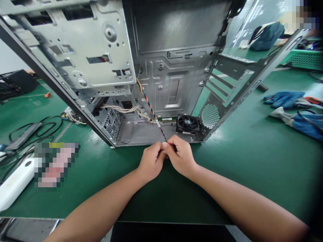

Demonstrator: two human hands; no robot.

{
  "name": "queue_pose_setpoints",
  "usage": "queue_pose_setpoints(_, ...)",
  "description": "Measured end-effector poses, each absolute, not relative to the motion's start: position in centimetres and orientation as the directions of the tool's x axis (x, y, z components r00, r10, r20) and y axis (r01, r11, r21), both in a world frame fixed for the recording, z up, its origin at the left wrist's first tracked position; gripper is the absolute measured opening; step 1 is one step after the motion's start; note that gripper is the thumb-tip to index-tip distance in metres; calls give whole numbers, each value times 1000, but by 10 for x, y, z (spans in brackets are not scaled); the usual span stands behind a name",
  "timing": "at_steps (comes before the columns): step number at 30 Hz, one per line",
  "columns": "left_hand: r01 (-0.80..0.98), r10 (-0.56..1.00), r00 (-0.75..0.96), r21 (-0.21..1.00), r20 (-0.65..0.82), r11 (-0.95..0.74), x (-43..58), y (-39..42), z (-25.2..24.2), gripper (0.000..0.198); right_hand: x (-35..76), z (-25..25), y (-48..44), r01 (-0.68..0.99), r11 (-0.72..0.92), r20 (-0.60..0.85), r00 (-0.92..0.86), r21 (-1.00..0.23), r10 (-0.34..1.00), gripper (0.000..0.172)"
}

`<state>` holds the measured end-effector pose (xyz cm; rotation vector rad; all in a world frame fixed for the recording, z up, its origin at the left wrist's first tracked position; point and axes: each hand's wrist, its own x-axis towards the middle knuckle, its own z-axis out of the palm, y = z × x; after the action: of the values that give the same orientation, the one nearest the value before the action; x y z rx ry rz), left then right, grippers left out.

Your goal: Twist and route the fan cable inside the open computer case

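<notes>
An opened computer case (pixel 174 84) stands on the green table, its inside facing me. A twisted multicoloured cable (pixel 148 102) with a white tag runs from behind the metal drive cage (pixel 101 43) down to my fingers. My left hand (pixel 152 159) and my right hand (pixel 182 154) meet just before the case's front edge, both pinched on the cable's lower end. The tip itself is hidden by the fingers. Inside on the case floor, right of the cable, lies a black cooling fan (pixel 188 123). Pale wires (pixel 121 108) hang at the left inside.
Blue gloves (pixel 285 99) lie at the right, with a green basket (pixel 305 59) behind them. At the left are a power strip (pixel 24 136), black cords, a white object (pixel 19 181) and a blurred-out flat item (pixel 57 164). The table's edge (pixel 176 222) is close to me.
</notes>
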<state>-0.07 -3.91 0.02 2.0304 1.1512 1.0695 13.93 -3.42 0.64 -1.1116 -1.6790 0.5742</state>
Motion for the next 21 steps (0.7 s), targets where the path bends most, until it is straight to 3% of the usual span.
queue_pose_setpoints(21, 450, 877, 274, 753, 395, -481, 1, -40, 3, 23, 139, 8, -35, 417, 499, 520, -71, -760, 851, 24)
